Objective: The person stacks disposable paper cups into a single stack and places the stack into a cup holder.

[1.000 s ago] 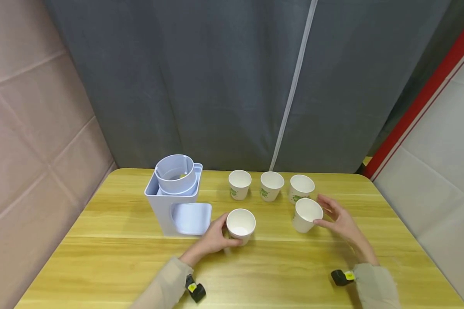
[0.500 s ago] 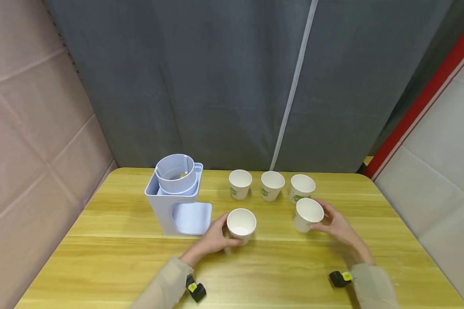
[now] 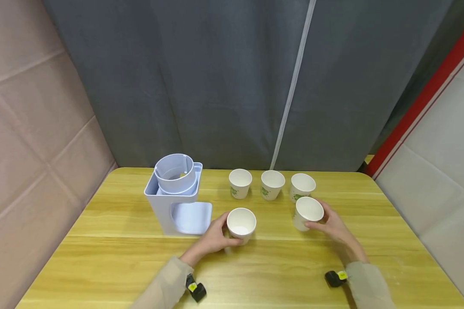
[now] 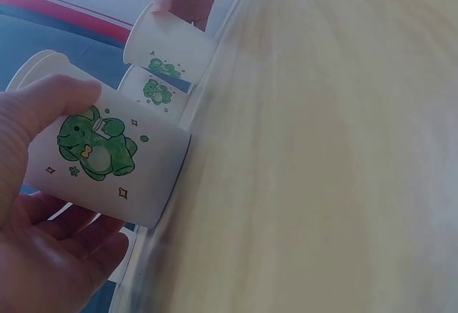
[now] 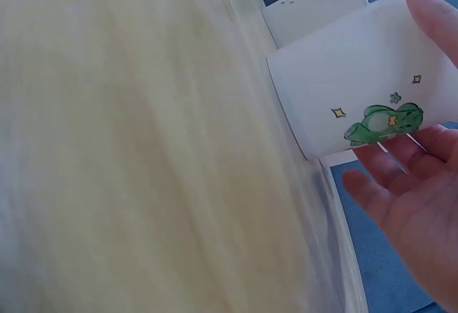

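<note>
My left hand point(image 3: 215, 236) holds a white paper cup point(image 3: 241, 223) that stands upright on the table, thumb on the near side and fingers behind. A green cartoon animal shows on this paper cup point(image 4: 107, 155) in the left wrist view. My right hand point(image 3: 334, 224) is curled round a second white paper cup point(image 3: 308, 210), its thumb across the front. In the right wrist view this cup point(image 5: 343, 76) also bears a green cartoon, with fingers point(image 5: 415, 159) along its underside. Both cups look down at the table surface.
Three more paper cups stand in a row behind: a left one point(image 3: 239, 184), a middle one point(image 3: 272, 185) and a right one point(image 3: 302, 184) close behind my right hand's cup. A pale blue plastic dispenser-like stand point(image 3: 164, 210) with a round top is at left on the wooden table point(image 3: 255, 274).
My right hand has moved slightly left and closed in round its cup, the thumb sliding further across the front. The left hand and its cup have stayed put.
</note>
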A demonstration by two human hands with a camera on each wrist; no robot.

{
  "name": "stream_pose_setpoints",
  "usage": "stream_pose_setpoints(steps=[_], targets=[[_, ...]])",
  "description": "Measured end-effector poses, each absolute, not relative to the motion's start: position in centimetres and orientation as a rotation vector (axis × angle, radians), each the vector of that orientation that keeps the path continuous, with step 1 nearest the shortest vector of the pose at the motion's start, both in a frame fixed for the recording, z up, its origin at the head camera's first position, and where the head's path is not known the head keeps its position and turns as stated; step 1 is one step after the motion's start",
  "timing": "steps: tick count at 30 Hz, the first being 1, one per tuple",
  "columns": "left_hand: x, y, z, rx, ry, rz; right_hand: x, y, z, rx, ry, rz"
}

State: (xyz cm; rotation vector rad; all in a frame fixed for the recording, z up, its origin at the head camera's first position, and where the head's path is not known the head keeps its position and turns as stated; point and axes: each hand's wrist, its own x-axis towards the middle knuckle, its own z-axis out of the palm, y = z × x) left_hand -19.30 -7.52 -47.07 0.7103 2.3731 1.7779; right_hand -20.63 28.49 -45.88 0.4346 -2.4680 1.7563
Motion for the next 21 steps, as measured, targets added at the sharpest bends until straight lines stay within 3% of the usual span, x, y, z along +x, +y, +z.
stream_pose_setpoints(steps=[12, 21], targets=[[-19.33, -7.44, -47.21, 0.701, 2.398, 1.747, -20.65, 27.92, -45.90, 0.357, -2.493, 1.744], [-19.26, -7.48, -47.10, 0.704, 2.403, 1.748, -20.53, 27.85, -45.72, 0.463, -2.421, 1.715]])
